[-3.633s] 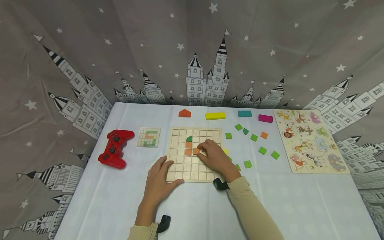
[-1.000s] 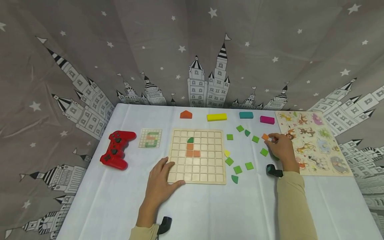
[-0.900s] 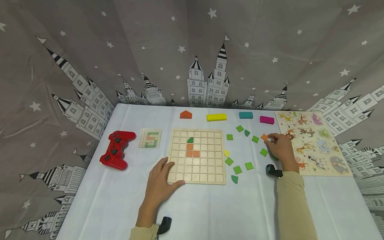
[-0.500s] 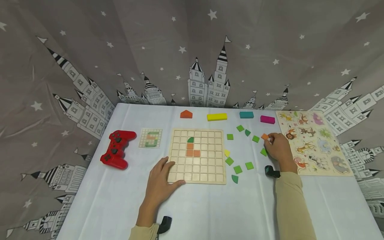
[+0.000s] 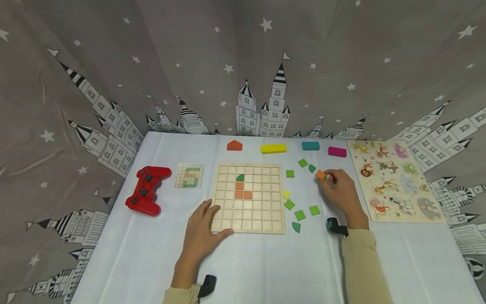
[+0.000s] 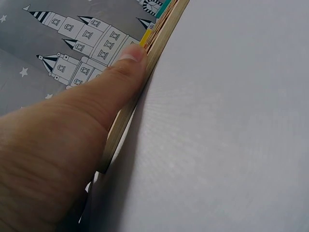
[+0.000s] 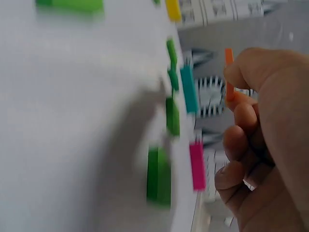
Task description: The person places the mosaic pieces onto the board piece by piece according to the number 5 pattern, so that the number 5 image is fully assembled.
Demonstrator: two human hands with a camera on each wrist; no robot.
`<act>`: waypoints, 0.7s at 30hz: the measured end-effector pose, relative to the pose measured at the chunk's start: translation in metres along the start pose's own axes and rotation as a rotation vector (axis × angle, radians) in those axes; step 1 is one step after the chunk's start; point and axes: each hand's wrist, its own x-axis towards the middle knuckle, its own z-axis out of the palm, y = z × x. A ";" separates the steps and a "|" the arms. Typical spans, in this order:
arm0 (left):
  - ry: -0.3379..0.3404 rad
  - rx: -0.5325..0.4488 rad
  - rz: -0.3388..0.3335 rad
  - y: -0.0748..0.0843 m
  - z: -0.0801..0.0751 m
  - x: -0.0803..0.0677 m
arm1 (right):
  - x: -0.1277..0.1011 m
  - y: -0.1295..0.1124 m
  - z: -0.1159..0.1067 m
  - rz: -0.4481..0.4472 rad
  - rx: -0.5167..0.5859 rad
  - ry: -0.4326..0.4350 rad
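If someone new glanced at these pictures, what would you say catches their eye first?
Probably the right hand, right of the wooden grid board, pinching a small orange tile above the white tablecloth among scattered green tiles. The left hand rests on the board's near left corner, where a green piece and two orange squares already sit. A bright red game controller lies at the far left.
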 end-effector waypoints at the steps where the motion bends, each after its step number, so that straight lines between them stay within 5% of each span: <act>1: -0.003 -0.001 0.000 0.000 0.000 0.000 | -0.002 -0.006 0.003 -0.021 0.003 -0.004; 14: -0.017 -0.013 -0.004 -0.003 0.000 0.001 | -0.020 -0.085 0.055 -0.255 0.007 -0.165; 21: -0.022 -0.019 -0.002 -0.005 0.002 0.002 | -0.024 -0.107 0.079 -0.312 0.029 -0.231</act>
